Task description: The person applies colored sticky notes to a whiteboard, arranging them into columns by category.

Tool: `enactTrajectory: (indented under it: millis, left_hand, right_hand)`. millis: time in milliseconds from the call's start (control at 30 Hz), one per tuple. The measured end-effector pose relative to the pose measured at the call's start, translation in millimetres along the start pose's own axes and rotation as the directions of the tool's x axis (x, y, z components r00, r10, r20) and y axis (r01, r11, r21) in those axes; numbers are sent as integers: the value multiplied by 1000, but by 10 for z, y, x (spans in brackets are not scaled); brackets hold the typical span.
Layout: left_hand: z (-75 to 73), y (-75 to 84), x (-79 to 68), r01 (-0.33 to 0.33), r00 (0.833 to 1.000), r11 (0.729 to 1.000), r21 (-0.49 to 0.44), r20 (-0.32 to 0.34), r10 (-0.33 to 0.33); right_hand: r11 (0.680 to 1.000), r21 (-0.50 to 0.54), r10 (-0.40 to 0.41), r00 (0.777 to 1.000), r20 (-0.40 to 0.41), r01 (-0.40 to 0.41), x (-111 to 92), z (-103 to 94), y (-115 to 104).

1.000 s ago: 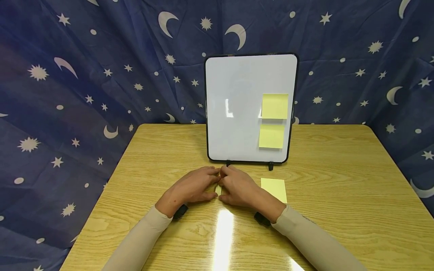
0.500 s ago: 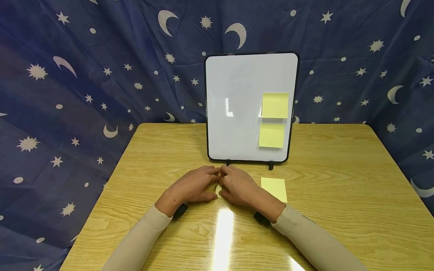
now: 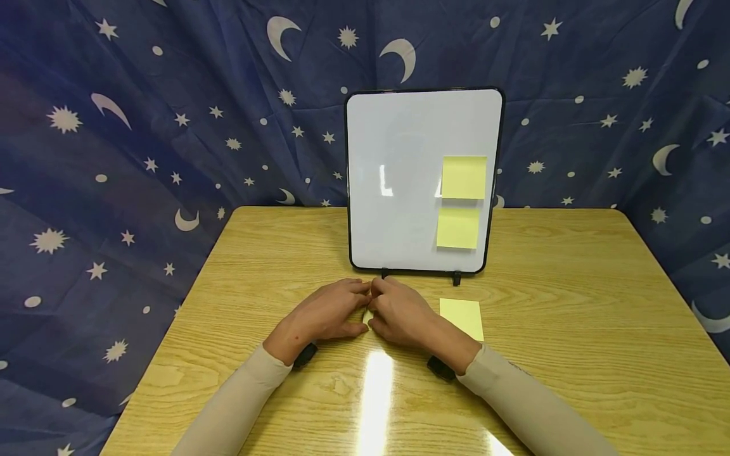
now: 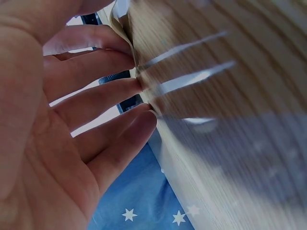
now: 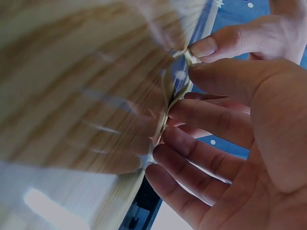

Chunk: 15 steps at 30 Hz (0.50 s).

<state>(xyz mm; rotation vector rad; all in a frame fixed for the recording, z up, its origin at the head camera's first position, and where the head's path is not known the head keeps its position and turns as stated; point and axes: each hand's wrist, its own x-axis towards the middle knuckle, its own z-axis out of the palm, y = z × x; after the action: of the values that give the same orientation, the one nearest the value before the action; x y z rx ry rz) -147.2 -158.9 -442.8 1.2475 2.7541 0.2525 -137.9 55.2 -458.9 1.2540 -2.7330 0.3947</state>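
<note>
A yellow sticky note (image 3: 367, 318) stands narrow and bent between my two hands, low on the wooden table (image 3: 274, 253). My left hand (image 3: 333, 310) holds its left side, the thumb at the near end and the fingertips towards the far end. From the right my right hand (image 3: 402, 313) grips it, the thumb beside the left thumb. In the right wrist view both thumbs meet at the paper's end, where the note (image 5: 168, 91) arches off the tabletop. The left wrist view shows a curved paper edge (image 4: 123, 31) by the left fingers. Most of the note is hidden.
A framed whiteboard (image 3: 399, 221) stands behind the hands on small black feet (image 3: 457, 278). Two yellow sticky notes, an upper note (image 3: 464, 177) and a lower note (image 3: 458, 228), are on its right side. Another yellow note (image 3: 461, 316) lies beside my right wrist. A starry blue cloth (image 3: 256, 95) hangs behind.
Both hands stay in the same place around the note. Slightly less of the yellow paper shows between them than a second ago, and the right thumb has shifted slightly.
</note>
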Motion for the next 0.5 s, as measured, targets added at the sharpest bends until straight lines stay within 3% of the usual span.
enactTrajectory:
  millis: [500]
  left_hand:
    - [3, -9, 1, -15, 1000, 1000, -13, -18, 15]
  right_hand:
    - [1000, -6, 7, 1000, 16, -7, 5, -11, -2]
